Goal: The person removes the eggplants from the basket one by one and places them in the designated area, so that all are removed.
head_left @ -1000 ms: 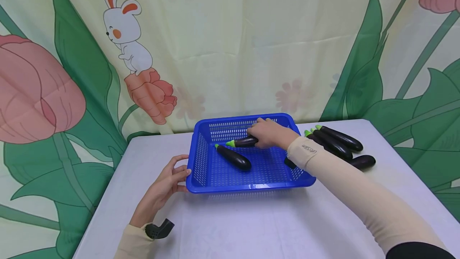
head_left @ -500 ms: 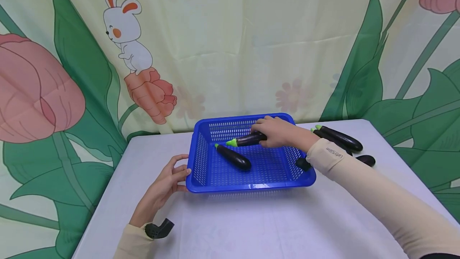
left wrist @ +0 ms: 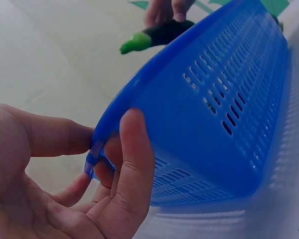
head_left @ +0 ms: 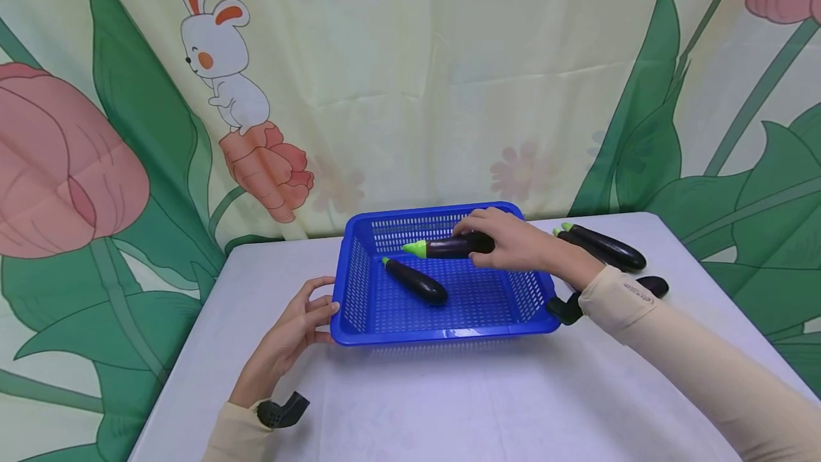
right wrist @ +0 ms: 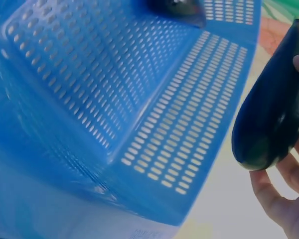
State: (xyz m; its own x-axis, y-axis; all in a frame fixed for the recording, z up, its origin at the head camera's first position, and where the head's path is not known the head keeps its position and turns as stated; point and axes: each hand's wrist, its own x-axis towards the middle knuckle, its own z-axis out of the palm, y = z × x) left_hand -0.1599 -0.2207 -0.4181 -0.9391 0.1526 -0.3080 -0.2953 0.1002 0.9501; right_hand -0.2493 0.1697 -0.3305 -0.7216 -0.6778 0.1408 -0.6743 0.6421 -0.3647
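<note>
My left hand pinches the left rim of a blue perforated plastic basket; the left wrist view shows thumb and fingers on either side of the basket rim. My right hand grips a dark purple eggplant by its thick end, raised over the basket, its light green stem pointing left. In the right wrist view, the held eggplant is beside the basket wall, apart from it. Another eggplant lies on the basket floor, stem toward the back left.
Several more eggplants lie on the white-covered table right of the basket, partly hidden by my right forearm. A printed curtain with a rabbit and tulips hangs behind the table.
My right hand has lifted the eggplant from low in the basket and drawn it up and to the right. The left hand and basket have stayed in place.
</note>
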